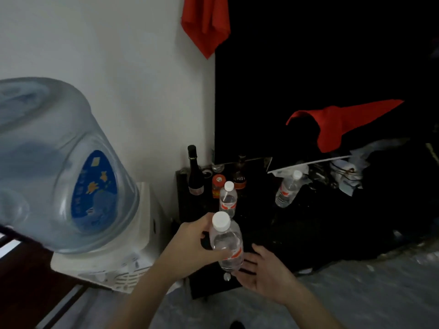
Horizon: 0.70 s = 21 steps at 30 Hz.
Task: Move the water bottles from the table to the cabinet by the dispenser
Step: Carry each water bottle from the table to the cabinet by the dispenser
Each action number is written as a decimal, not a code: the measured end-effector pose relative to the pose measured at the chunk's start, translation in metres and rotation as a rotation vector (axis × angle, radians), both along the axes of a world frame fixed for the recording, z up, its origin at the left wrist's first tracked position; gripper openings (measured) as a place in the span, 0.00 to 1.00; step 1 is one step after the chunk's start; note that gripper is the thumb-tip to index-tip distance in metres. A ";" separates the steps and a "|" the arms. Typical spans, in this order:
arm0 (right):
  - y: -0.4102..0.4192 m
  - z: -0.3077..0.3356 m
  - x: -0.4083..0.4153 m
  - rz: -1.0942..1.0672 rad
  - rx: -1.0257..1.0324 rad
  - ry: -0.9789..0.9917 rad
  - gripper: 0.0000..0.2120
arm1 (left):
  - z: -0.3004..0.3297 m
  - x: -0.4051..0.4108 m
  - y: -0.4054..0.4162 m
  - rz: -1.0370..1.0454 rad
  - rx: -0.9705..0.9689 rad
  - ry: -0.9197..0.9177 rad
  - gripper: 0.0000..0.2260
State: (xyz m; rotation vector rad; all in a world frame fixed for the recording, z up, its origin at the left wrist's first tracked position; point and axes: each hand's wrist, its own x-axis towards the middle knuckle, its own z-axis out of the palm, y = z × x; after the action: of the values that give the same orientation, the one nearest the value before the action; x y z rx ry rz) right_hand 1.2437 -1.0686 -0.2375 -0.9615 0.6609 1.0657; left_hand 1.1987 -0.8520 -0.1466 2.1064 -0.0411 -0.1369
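My left hand [190, 245] grips a clear water bottle [226, 241] with a white cap and red label, held upright above the front of the dark cabinet [285, 233]. My right hand [263, 269] is open, palm up, just under and to the right of that bottle's base. A second water bottle [228, 198] stands upright on the cabinet behind the held one. A third water bottle [288, 188] leans tilted further right on the cabinet. The water dispenser [133, 245] with its big blue jug [59, 167] stands left of the cabinet.
At the cabinet's back stand a dark wine bottle [194, 172], a small red-lidded jar [218, 185] and a brown bottle [240, 176]. Red cloth [344, 122] drapes over a black screen behind. White cloth and bags [344, 172] lie at the right. Grey floor lies below.
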 end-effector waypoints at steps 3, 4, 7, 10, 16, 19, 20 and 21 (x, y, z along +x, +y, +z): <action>-0.005 -0.022 0.028 0.032 -0.009 0.056 0.24 | -0.014 0.020 -0.013 0.016 0.028 0.014 0.25; -0.005 -0.029 0.036 0.044 -0.023 0.069 0.24 | -0.020 0.025 -0.016 0.020 0.050 0.012 0.25; -0.006 -0.052 0.055 0.055 -0.049 0.101 0.22 | -0.038 0.039 -0.024 0.036 0.106 0.009 0.26; -0.003 -0.069 0.073 0.034 -0.085 0.102 0.21 | -0.060 0.052 -0.027 0.056 0.090 0.040 0.24; 0.004 -0.108 0.102 -0.025 -0.118 0.075 0.20 | -0.105 0.078 -0.035 0.059 0.129 0.068 0.25; 0.005 -0.119 0.110 -0.012 -0.159 0.068 0.19 | -0.124 0.085 -0.037 0.070 0.137 0.078 0.25; 0.006 -0.121 0.112 0.007 -0.182 0.059 0.18 | -0.129 0.087 -0.038 0.083 0.130 0.082 0.24; 0.006 -0.122 0.114 0.030 -0.209 0.051 0.18 | -0.134 0.088 -0.040 0.097 0.126 0.085 0.24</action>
State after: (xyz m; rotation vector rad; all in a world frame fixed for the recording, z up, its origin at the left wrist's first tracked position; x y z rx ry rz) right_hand 1.3577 -1.0621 -0.3598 -1.1299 0.8132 1.0648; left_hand 1.2864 -0.8916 -0.2805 2.2210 0.1229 -0.1741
